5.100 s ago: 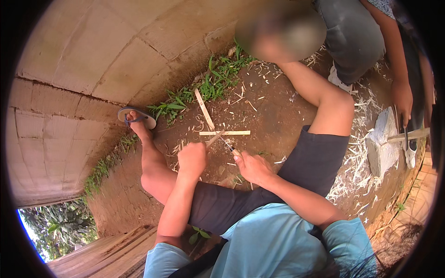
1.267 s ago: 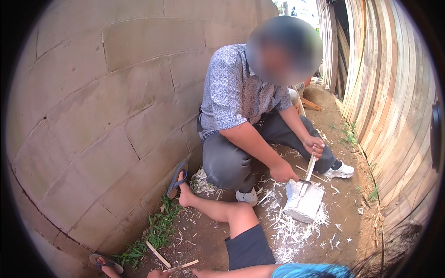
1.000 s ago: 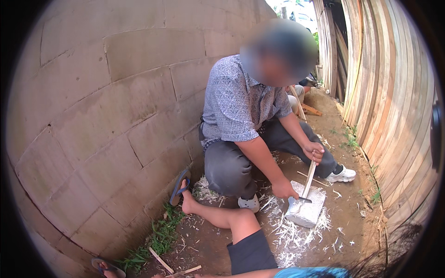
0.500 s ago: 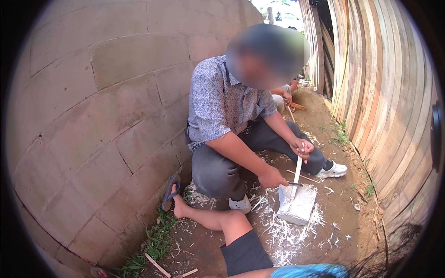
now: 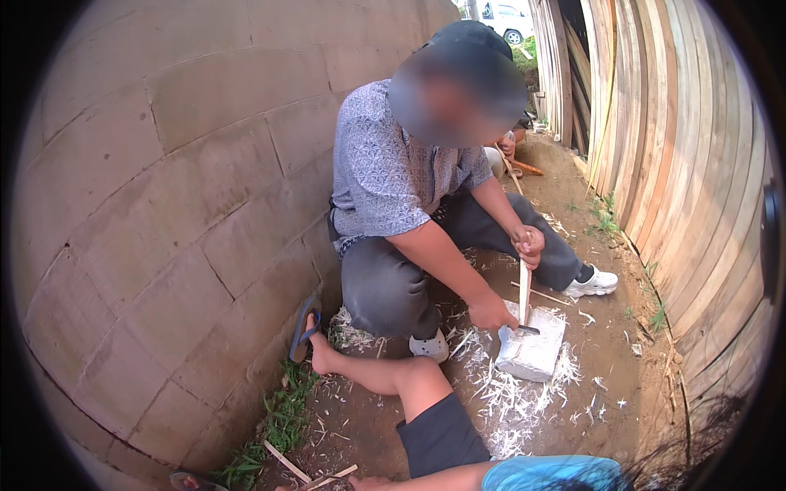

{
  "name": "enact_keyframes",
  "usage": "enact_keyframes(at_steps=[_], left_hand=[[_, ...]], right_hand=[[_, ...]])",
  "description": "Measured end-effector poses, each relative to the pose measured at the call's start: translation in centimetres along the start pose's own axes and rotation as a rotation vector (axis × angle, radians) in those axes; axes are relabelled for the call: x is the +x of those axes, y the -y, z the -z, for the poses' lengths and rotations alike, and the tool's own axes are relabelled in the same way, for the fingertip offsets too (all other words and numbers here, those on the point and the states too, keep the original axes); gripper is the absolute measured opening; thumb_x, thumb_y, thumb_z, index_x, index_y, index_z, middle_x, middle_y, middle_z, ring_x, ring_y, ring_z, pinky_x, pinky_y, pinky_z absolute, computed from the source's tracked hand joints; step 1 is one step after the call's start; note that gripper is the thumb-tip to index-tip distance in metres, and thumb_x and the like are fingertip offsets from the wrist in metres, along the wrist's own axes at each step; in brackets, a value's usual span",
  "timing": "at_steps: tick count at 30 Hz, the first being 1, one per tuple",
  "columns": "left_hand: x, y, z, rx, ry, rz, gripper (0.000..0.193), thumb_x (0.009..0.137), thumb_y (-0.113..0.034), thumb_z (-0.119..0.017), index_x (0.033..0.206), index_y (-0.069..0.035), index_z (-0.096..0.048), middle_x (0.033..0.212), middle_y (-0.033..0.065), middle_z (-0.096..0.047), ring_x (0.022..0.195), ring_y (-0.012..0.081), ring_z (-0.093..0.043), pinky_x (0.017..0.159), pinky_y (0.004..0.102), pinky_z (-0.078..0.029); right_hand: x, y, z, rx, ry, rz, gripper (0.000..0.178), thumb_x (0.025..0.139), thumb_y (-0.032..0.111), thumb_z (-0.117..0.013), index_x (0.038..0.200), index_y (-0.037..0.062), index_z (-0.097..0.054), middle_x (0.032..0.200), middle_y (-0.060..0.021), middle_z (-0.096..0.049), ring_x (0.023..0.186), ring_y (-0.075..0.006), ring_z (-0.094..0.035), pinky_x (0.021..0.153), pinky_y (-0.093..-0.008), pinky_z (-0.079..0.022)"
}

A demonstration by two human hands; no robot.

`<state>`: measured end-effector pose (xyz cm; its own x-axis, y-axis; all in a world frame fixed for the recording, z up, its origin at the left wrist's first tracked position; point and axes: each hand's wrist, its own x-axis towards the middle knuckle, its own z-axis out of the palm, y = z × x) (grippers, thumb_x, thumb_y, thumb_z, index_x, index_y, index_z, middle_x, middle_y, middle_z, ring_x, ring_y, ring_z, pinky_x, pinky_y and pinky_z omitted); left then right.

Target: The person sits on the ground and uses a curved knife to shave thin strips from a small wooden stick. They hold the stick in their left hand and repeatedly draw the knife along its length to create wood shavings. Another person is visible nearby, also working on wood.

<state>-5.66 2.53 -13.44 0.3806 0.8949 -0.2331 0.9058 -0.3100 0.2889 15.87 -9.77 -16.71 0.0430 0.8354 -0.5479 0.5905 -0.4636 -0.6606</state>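
From the blue sleeve point(image 5: 557, 473) at the lower edge, my right forearm reaches left. My right hand point(image 5: 372, 484) is cut off by the picture's edge, beside two thin pale wood strips point(image 5: 286, 461). A sliver of skin left of the strips may be my left hand; its fingers are hidden. In front of me a seated person in a patterned shirt point(image 5: 381, 164) grips the top of a pale wood stick point(image 5: 525, 286) in one hand point(image 5: 528, 244). Their other hand point(image 5: 491, 314) holds a dark-bladed knife point(image 5: 528, 330) against its lower end, over a whitish block point(image 5: 532, 352).
White shavings point(image 5: 516, 401) lie around the block. My bent bare leg point(image 5: 377, 380) stretches left to a blue flip-flop point(image 5: 304, 327) near the block wall point(image 5: 188, 213). A plank fence point(image 5: 671, 164) bounds the right side. Farther back, another person's hand point(image 5: 507, 147) shows; a white vehicle point(image 5: 508, 20) stands beyond.
My right forearm and hand show more at the lower edge. The other person's holding hand has come down slightly, and their wood stick now stands more upright. The whole view has shifted a little.
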Motion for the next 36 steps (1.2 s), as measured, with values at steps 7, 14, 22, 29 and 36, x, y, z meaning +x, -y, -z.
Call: enact_keyframes(at_steps=[7,14,22,29,36], left_hand=[[-2.1,-2.4,2.8,-0.036,-0.022,-0.035,0.049,0.089,-0.047,-0.054,0.091,0.000,-0.065,0.092,0.0257,-0.065,0.090,0.0460,-0.061,0.076,0.0532,-0.048],[-1.1,-1.6,1.7,0.054,-0.022,0.012,0.044,0.086,-0.043,-0.057,0.094,-0.001,-0.067,0.088,0.0244,-0.066,0.087,0.0441,-0.063,0.077,0.0521,-0.050],[-2.6,-2.1,1.9,0.064,0.012,0.117,0.037,0.078,-0.037,-0.066,0.083,0.000,-0.070,0.081,0.0240,-0.067,0.081,0.0415,-0.066,0.074,0.0508,-0.053],[-3.9,-4.4,3.5,0.119,0.098,0.103,0.036,0.086,-0.034,-0.060,0.082,0.001,-0.068,0.083,0.0266,-0.066,0.083,0.0424,-0.065,0.075,0.0508,-0.052],[-4.2,-4.6,3.0,-0.004,0.076,0.140,0.027,0.086,-0.027,-0.063,0.082,-0.001,-0.069,0.077,0.0251,-0.064,0.080,0.0409,-0.064,0.073,0.0489,-0.050]], right_hand=[[-0.2,-0.6,-2.1,-0.043,0.058,-0.015,0.051,0.086,0.013,-0.044,0.136,0.0063,-0.032,0.113,-0.0252,-0.061,0.106,-0.0403,-0.061,0.083,-0.0503,-0.049],[-0.7,-0.2,-1.1,-0.036,0.113,0.017,0.048,0.084,0.012,-0.048,0.129,0.0071,-0.035,0.111,-0.0258,-0.060,0.104,-0.0434,-0.060,0.080,-0.0537,-0.049],[-0.2,1.3,0.6,0.028,0.027,0.053,0.056,0.084,0.014,-0.049,0.136,0.0040,-0.030,0.113,-0.0275,-0.059,0.103,-0.0422,-0.060,0.084,-0.0498,-0.048],[-3.1,2.5,-0.2,0.163,-0.072,0.304,0.039,0.091,0.017,-0.049,0.128,0.0082,-0.041,0.099,-0.0270,-0.063,0.094,-0.0464,-0.060,0.082,-0.0518,-0.047],[-2.6,1.8,-1.6,-0.027,0.036,0.177,0.048,0.093,0.022,-0.045,0.140,0.0123,-0.040,0.096,-0.0276,-0.064,0.090,-0.0455,-0.062,0.081,-0.0531,-0.049]])
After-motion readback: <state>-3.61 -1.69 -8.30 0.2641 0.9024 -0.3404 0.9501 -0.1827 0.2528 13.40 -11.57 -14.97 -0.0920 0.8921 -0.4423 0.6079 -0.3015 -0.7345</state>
